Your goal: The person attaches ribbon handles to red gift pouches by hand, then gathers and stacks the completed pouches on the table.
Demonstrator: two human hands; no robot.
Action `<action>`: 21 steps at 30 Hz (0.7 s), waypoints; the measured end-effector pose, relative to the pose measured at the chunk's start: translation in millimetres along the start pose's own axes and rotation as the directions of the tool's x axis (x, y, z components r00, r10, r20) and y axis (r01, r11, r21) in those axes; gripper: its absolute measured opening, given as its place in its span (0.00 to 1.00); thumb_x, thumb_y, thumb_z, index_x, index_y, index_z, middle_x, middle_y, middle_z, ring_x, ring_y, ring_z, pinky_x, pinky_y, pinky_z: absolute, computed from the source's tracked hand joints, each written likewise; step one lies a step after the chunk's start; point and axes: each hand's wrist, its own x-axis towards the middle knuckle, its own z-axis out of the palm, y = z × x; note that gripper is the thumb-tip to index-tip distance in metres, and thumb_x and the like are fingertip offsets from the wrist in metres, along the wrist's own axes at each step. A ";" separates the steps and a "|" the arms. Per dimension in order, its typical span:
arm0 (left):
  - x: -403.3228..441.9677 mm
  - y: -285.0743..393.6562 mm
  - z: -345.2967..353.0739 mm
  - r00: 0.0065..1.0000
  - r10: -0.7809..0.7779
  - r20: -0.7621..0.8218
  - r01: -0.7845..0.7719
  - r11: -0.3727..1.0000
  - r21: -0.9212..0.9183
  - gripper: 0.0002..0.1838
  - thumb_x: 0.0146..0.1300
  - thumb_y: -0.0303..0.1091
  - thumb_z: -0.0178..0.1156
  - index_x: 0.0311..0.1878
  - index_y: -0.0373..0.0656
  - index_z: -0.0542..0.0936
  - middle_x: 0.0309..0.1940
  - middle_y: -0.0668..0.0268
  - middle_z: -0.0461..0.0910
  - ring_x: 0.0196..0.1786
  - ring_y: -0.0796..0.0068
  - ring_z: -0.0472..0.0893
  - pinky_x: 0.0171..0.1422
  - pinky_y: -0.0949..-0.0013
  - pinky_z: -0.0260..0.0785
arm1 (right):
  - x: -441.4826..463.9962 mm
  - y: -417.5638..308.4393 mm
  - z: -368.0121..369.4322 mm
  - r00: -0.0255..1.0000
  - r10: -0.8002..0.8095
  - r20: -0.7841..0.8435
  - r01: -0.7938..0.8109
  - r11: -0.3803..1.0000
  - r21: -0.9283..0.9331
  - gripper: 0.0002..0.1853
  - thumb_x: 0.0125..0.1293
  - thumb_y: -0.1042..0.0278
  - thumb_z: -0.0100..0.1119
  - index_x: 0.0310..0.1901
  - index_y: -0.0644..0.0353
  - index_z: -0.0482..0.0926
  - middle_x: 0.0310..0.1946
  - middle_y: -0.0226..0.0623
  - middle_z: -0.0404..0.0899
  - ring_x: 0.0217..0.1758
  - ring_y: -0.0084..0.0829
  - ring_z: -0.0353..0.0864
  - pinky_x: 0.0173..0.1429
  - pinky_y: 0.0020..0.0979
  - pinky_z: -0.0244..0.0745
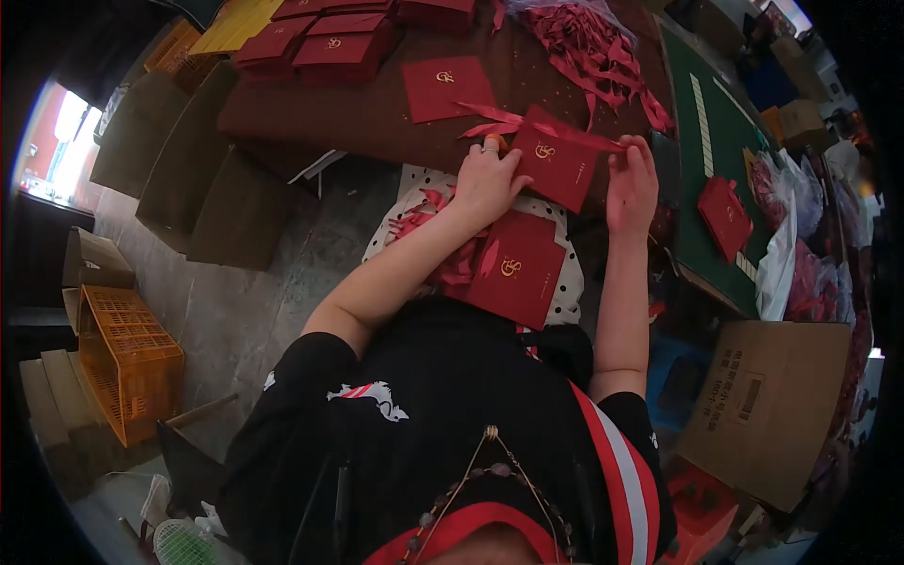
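A flat red envelope-like paper piece (pixel 563 168) with a gold emblem lies tilted at the table's near edge. Across its top runs a red ribbon (pixel 584 139), with loose tails to the left. My left hand (pixel 490 181) grips the left edge of this piece, fingers bent; something orange shows at a fingertip. At the right corner my right hand (pixel 633 188) pinches the ribbon between thumb and fingers. Nearer my body, another red piece (pixel 520 268) rests on a white dotted cloth (pixel 570 287) over my lap, beside a heap of red ribbons (pixel 450 266).
Stacked red pieces (pixel 344 47) stand at the brown table's (pixel 311 122) far left, with a single red piece (pixel 448 89) nearer. A ribbon pile (pixel 589 52) lies at the back. Cardboard boxes (pixel 767 405), an orange crate (pixel 132 358) and a green table (pixel 702 188) surround me.
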 end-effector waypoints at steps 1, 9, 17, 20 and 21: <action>0.3 -0.2 -0.5 1.000 -0.002 0.001 0.002 1.000 -0.016 0.27 0.61 0.51 0.69 0.57 0.43 0.80 0.52 0.49 0.75 0.51 0.48 0.76 0.55 0.54 0.73 | -1.7 3.3 5.7 0.992 -0.048 0.121 0.078 0.963 -0.256 0.11 0.74 0.74 0.57 0.55 0.60 0.81 0.45 0.28 0.82 0.48 0.20 0.79 0.52 0.23 0.71; 7.0 -7.7 3.3 0.994 -0.102 -0.049 0.098 0.992 -0.073 0.33 0.51 0.48 0.76 0.56 0.40 0.76 0.51 0.50 0.75 0.52 0.48 0.76 0.56 0.54 0.72 | -11.1 64.8 9.1 0.861 0.116 0.495 0.457 0.250 -0.854 0.10 0.67 0.74 0.63 0.49 0.61 0.85 0.42 0.38 0.83 0.47 0.25 0.82 0.50 0.26 0.74; 25.2 -17.4 0.1 0.963 -0.253 0.092 0.268 0.929 -0.257 0.25 0.48 0.42 0.77 0.47 0.41 0.81 0.45 0.53 0.78 0.50 0.51 0.79 0.56 0.55 0.73 | -10.9 69.9 13.2 0.902 0.108 0.418 0.385 0.237 -0.892 0.08 0.64 0.66 0.66 0.41 0.60 0.85 0.37 0.40 0.84 0.41 0.39 0.85 0.45 0.37 0.78; 30.1 -20.7 -4.9 0.966 -0.198 0.167 0.232 0.948 -0.218 0.22 0.46 0.41 0.77 0.40 0.38 0.82 0.40 0.55 0.79 0.47 0.54 0.81 0.53 0.55 0.74 | -10.6 74.7 10.5 0.877 0.064 0.475 0.460 0.166 -0.872 0.07 0.64 0.66 0.66 0.38 0.60 0.84 0.36 0.40 0.83 0.41 0.41 0.84 0.46 0.39 0.78; 30.3 -22.7 -6.3 0.975 -0.141 0.172 0.178 0.958 -0.225 0.21 0.45 0.41 0.76 0.39 0.38 0.83 0.40 0.54 0.79 0.46 0.54 0.81 0.52 0.56 0.74 | -11.3 76.4 9.9 0.863 0.056 0.502 0.491 0.143 -0.859 0.07 0.63 0.66 0.66 0.37 0.60 0.83 0.36 0.39 0.83 0.41 0.42 0.83 0.46 0.40 0.77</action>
